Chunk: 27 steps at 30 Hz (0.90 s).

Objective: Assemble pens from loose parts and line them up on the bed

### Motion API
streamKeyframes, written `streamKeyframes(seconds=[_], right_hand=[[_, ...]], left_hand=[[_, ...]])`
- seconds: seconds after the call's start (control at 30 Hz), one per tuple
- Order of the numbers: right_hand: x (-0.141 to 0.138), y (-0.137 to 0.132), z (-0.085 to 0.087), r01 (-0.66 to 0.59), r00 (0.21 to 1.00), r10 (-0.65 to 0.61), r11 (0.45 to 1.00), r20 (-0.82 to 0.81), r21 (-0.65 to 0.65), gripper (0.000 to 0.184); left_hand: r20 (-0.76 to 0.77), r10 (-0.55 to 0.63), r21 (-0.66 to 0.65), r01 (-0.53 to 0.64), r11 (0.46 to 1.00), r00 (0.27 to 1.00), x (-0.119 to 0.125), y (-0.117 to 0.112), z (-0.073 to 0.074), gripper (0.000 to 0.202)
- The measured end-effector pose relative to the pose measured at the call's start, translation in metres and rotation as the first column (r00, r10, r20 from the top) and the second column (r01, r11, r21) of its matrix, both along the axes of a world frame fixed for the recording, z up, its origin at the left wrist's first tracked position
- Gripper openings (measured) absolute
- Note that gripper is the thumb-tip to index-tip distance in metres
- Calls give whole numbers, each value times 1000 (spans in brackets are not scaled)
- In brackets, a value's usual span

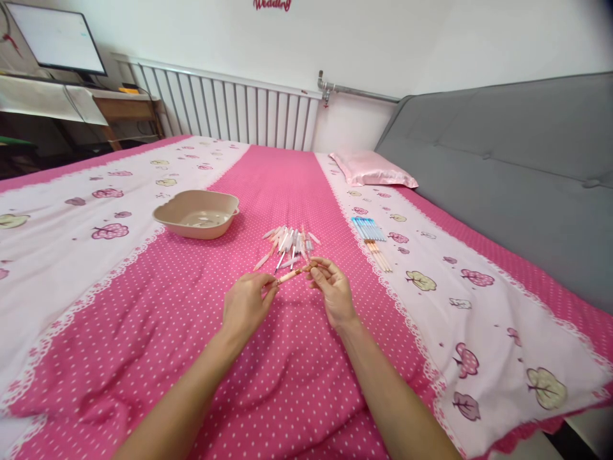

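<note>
A slim beige pen with a brown section (289, 276) is held between my two hands, just above the pink bedspread. My left hand (246, 305) pinches its left end between thumb and fingers. At the brown end, my right hand (334, 292) has its thumb and fingers closed on it. Right beyond the pen lies a loose pile of pens and pen parts (287, 243), in white, pink and clear. To the right, a row of light blue pens (368, 229) lies side by side, with several beige pens with brown ends (379, 257) lined up below it.
A beige plastic basin (196, 228) sits on the bedspread (191, 332) at the left. Farther back are a pink pillow (373, 169), a white radiator (230, 108) and a grey padded headboard (517, 147). A desk with a monitor (57, 39) stands at the far left.
</note>
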State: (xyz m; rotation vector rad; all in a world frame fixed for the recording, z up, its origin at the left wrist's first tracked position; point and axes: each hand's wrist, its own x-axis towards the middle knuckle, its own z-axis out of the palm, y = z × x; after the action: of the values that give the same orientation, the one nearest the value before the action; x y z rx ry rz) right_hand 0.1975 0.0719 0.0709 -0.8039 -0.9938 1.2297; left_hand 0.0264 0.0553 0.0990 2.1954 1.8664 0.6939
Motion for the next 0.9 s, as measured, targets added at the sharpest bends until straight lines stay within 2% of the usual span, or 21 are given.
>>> streamKeyframes(seconds=[0.9], right_hand=[[-2,1,-2,13,999,-15,999,45,37,29]], left_hand=[[-19,19,16,-18,1000,1000,1,-1,-2,22]])
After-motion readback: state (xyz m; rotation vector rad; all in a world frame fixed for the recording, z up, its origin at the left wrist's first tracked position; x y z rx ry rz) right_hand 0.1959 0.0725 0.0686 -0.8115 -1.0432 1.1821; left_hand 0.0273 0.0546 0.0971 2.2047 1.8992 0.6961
